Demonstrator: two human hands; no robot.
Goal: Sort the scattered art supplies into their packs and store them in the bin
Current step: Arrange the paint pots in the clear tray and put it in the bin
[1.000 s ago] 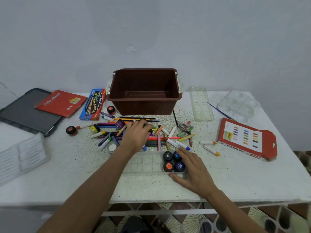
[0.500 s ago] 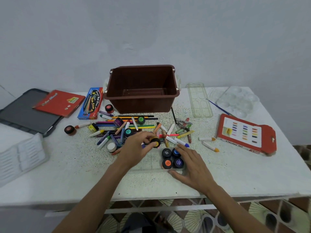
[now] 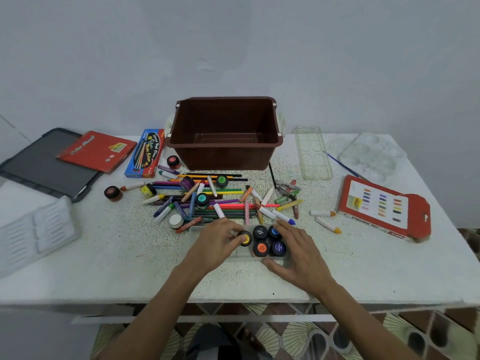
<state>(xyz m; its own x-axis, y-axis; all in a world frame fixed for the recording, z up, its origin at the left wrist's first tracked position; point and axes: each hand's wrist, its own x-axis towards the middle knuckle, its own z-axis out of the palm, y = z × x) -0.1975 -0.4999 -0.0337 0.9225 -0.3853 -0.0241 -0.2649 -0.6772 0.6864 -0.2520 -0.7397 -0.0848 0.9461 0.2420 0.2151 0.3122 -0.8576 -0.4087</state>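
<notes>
My left hand (image 3: 217, 241) pinches a yellow-lidded paint pot (image 3: 245, 238) over a clear plastic tray (image 3: 241, 253) near the table's front. Several pots sit in the tray's right end: black (image 3: 260, 231), blue (image 3: 274, 232), orange (image 3: 260, 248) and purple (image 3: 278, 248). My right hand (image 3: 296, 252) rests flat against the tray's right end, fingers straight. Behind the tray lies a scattered pile of pencils, crayons and pastels (image 3: 220, 198) with loose pots among them. The empty brown bin (image 3: 224, 132) stands at the back centre.
Left: a dark lid (image 3: 39, 165), a red box (image 3: 97, 150), a blue watercolour box (image 3: 146, 154), a white insert tray (image 3: 36, 229). Right: a red oil pastels box (image 3: 384, 206), clear trays (image 3: 313, 153), a clear palette (image 3: 371, 154), a thin brush (image 3: 341, 165).
My left hand picked the yellow-lidded pot out of the pile and brought it back to the tray, beside the black pot. My right hand stayed on the tray.
</notes>
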